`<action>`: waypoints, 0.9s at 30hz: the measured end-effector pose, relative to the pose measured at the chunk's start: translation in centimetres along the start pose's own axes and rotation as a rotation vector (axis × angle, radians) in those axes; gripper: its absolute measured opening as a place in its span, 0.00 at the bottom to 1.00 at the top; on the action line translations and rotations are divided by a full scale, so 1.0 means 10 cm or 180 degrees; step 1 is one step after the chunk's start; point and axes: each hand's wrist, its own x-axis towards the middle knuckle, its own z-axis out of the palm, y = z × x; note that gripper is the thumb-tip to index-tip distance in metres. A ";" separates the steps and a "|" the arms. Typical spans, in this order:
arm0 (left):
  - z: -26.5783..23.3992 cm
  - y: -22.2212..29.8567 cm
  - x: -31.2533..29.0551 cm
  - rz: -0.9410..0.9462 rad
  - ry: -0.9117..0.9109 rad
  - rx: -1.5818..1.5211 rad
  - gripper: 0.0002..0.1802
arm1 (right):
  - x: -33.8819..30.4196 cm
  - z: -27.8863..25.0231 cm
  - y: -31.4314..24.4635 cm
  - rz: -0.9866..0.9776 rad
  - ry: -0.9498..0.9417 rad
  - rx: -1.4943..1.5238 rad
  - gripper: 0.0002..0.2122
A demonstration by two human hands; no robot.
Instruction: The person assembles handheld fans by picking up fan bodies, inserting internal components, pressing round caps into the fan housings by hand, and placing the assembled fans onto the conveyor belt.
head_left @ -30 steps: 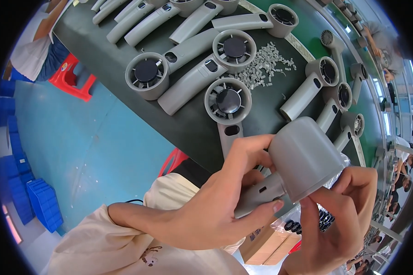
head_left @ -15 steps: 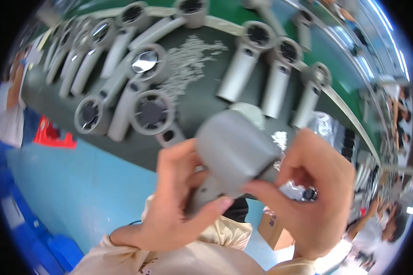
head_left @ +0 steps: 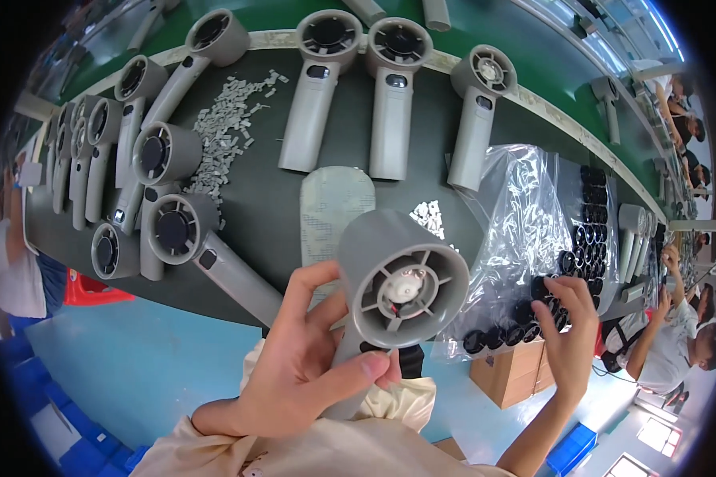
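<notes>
My left hand is wrapped round the neck of a grey handheld fan. The fan's round head tilts toward me and shows a spoked ring with a pale motor hub in the centre, without a dark cover. My right hand is at the right, thumb and fingers apart, over several black round caps. Its fingertips are close to one cap; whether they touch it I cannot tell. The caps lie in rows on and beside a clear plastic bag.
Several grey fans with black centres stand or lie on the dark table, such as one fan at the left. Small grey pieces, a pale oval pad and white bits lie between. A cardboard box sits below the table's edge.
My right hand has left the fan's rim and moved right to the black caps, its fingers spreading. The fan has turned so its spoked opening faces me. The view has shifted.
</notes>
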 end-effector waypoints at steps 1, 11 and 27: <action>0.01 -0.01 0.02 -0.0050 0.0015 0.0059 0.37 | -0.02 0.07 -0.01 0.0013 0.0072 -0.0033 0.12; 0.08 -0.06 0.04 -0.0240 -0.0109 0.0029 0.36 | -0.03 0.16 0.03 0.0188 0.0320 -0.0062 0.10; 0.06 0.08 -0.03 -0.0094 0.0052 -0.0226 0.33 | 0.11 -0.18 -0.42 0.0369 0.0385 0.1799 0.09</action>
